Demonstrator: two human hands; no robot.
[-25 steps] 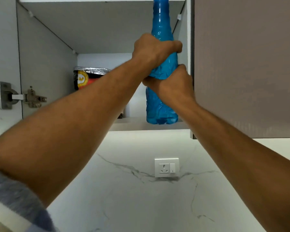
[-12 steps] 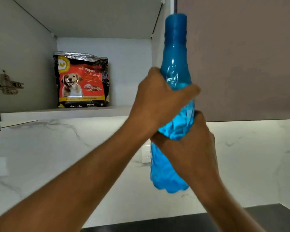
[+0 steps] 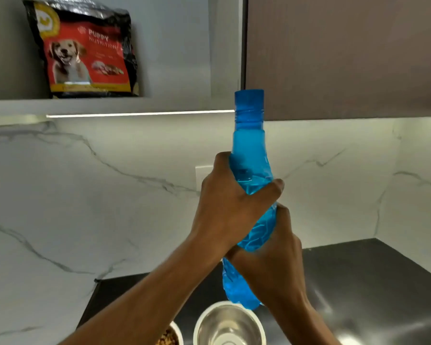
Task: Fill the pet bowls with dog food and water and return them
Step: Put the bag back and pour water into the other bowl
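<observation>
Both my hands grip a tall blue plastic water bottle (image 3: 250, 150), held upright and capped in front of the marble wall. My left hand (image 3: 230, 207) wraps its middle, and my right hand (image 3: 275, 260) holds it lower down. Its base hangs just above an empty steel pet bowl (image 3: 230, 324) on the dark counter. Left of that bowl, a second bowl (image 3: 171, 338) with brown dog food peeks out beside my left forearm. A red and black dog food bag (image 3: 85, 49) stands upright on the open cabinet shelf at upper left.
A closed brown cabinet door (image 3: 346, 53) hangs at upper right, close to the bottle's cap. The dark countertop (image 3: 371, 282) stretches to the right and meets the marble backsplash (image 3: 85, 195). A wall socket (image 3: 202, 173) is partly hidden behind my left hand.
The bottle has come out of the cabinet and down toward the counter, still gripped by both hands. The view has tilted down, bringing the counter and the two bowls into sight.
</observation>
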